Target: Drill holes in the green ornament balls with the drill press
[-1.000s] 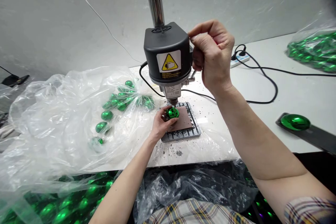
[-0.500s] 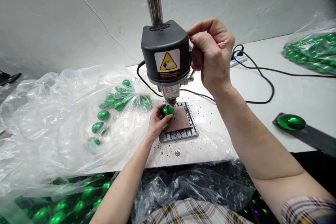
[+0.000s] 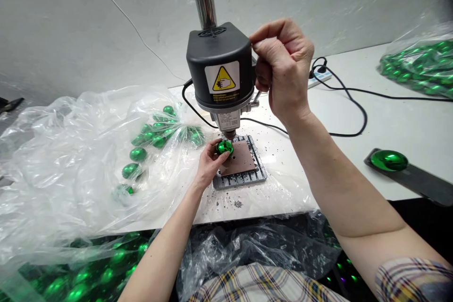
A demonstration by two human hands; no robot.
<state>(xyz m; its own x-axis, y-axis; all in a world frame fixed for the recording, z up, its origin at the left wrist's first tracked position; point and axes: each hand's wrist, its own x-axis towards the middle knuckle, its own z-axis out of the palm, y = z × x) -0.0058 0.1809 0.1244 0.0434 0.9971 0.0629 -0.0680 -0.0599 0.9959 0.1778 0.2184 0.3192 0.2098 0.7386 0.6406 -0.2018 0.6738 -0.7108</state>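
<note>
A shiny green ball [image 3: 224,147] is held between the thumb and fingers of my left hand [image 3: 208,164], just under the chuck of a small bench drill press [image 3: 220,63]. The ball rests at the left part of a brownish square board [image 3: 240,159] on the slotted metal base [image 3: 260,173]. My right hand [image 3: 286,68] is raised at the right side of the drill head, its fingers curled around a lever that they mostly hide. A metal piece of the lever [image 3: 256,99] shows below the fingers. Whether the drill bit touches the ball I cannot tell.
Several green balls [image 3: 138,154] lie on and under clear plastic sheeting [image 3: 71,151] to the left. One green ball [image 3: 389,160] sits on a dark flat bar [image 3: 424,184] at right. A bag of green balls [image 3: 421,68], a power strip [image 3: 320,77] and black cable lie behind. Dark shavings surround the base.
The whole view has shifted slightly. Both hands keep nearly the same place at the drill press, and the green ball stays in my left hand under the chuck.
</note>
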